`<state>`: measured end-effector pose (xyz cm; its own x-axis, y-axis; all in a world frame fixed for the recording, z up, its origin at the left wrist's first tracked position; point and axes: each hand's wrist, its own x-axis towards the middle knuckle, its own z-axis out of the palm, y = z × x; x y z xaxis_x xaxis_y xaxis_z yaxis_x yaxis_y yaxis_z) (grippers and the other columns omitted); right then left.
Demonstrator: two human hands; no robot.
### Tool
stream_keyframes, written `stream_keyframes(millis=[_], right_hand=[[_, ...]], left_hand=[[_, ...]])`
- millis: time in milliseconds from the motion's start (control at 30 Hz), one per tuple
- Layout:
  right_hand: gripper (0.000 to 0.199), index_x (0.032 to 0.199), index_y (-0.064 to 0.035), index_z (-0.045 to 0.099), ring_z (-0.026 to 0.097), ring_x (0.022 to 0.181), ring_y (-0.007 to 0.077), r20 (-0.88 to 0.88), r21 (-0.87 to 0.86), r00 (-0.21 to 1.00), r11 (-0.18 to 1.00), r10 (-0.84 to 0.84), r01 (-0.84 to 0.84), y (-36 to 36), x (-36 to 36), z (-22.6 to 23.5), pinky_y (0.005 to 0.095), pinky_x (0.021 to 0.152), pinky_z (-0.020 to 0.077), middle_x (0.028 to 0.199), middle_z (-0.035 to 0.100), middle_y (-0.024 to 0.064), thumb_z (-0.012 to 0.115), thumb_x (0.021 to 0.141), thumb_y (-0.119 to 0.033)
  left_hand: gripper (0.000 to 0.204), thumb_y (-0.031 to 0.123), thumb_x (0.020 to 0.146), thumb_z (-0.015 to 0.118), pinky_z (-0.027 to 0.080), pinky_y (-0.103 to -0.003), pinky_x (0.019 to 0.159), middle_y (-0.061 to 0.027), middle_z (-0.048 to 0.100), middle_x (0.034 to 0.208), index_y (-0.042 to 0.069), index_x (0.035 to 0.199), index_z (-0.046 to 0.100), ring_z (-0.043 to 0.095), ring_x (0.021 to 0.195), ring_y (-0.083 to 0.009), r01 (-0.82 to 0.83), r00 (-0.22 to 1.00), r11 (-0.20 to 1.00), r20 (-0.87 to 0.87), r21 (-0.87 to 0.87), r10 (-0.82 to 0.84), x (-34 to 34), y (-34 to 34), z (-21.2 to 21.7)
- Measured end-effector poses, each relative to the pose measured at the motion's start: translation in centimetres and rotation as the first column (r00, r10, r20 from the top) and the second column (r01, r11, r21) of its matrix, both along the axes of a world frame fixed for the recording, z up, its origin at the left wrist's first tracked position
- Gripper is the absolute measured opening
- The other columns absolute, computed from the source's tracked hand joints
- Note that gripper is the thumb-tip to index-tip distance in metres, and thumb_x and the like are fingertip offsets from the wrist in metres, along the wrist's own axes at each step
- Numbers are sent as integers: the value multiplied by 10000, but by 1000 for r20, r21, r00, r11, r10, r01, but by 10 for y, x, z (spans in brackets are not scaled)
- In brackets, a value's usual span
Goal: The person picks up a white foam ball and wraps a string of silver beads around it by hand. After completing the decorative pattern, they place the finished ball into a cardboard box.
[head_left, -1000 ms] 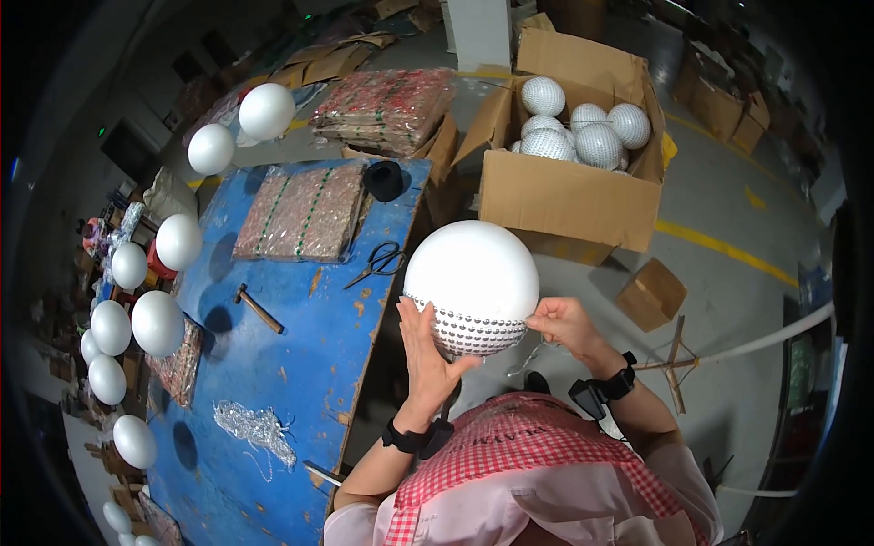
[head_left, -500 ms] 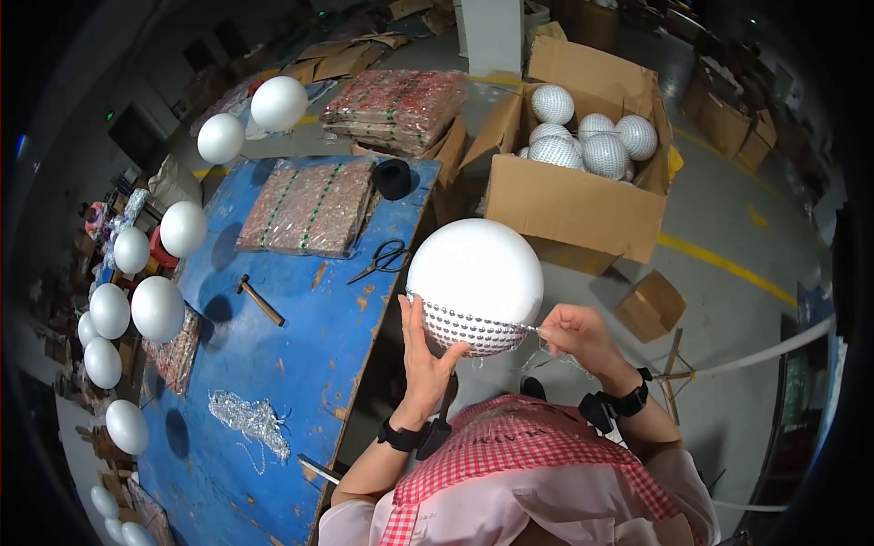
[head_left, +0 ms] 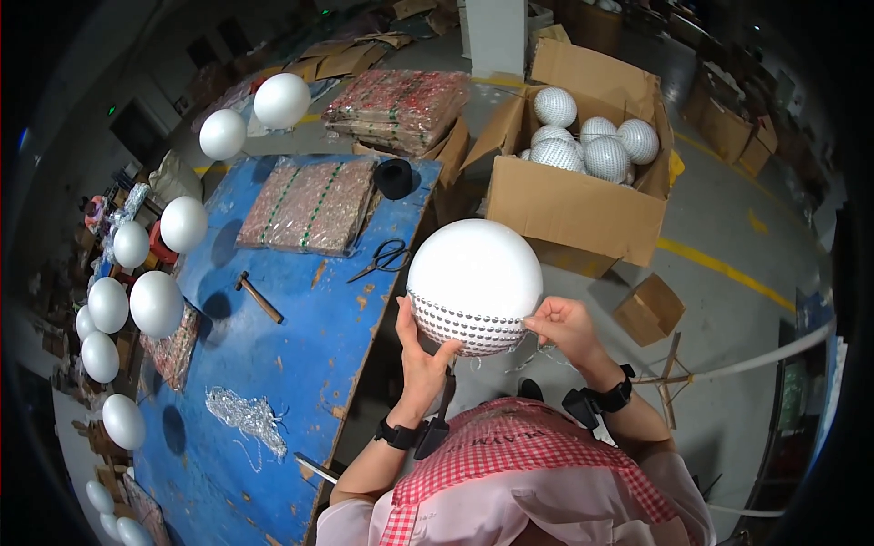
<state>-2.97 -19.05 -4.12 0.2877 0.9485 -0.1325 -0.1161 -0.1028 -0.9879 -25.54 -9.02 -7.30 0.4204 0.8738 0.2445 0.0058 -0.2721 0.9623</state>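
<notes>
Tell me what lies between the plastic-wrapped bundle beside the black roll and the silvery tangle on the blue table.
In the head view, a dark-headed, wooden-handled hammer lies between them on the blue tabletop.

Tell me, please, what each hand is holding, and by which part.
The left hand cups the white ball by its beaded lower left side. The right hand appears to pinch the silver bead strand at the ball's right edge.
</notes>
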Motion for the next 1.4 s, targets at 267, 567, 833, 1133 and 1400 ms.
stream_keyframes(millis=[267,567,833,1133,1400], right_hand=[[129,764,-21,623,497,574,30,-26,-7,999,999,44,-44,3,-15,24,174,525,383,664,577,-28,670,857,-98],[120,785,-9,623,511,594,35,-51,-17,995,996,85,-86,3,-17,26,179,546,407,685,586,-21,646,872,-88],[143,754,-12,621,511,567,39,53,19,999,1000,-10,9,10,-19,14,182,515,399,684,603,-10,678,853,-97],[266,630,-18,589,442,549,18,200,-24,980,999,-26,31,13,-27,22,195,483,328,593,553,-45,712,833,-137],[311,590,-11,587,428,517,21,340,-68,937,992,-78,107,8,-17,-1,208,455,308,557,539,-39,732,814,-171]], left_hand=[[801,-32,786,664,263,-407,1136,-205,59,1541,69,1419,183,253,1387,-298,30,980,993,201,-116,-6,-6,7,-14],[762,-13,810,640,271,-409,1133,-208,87,1532,62,1418,187,260,1383,-294,58,974,986,224,-157,-22,-9,8,-15],[757,34,827,653,295,-406,1111,-223,177,1481,49,1442,211,313,1342,-315,-38,992,994,116,-107,50,-7,4,-18],[1080,316,762,763,277,-415,1095,-233,204,1429,3,1485,25,273,1315,-376,-114,947,972,-273,207,169,-9,-8,3],[1189,394,691,809,368,-447,1034,-274,249,1412,-19,1476,18,322,1291,-424,-185,942,953,-233,239,241,-7,-17,11]])
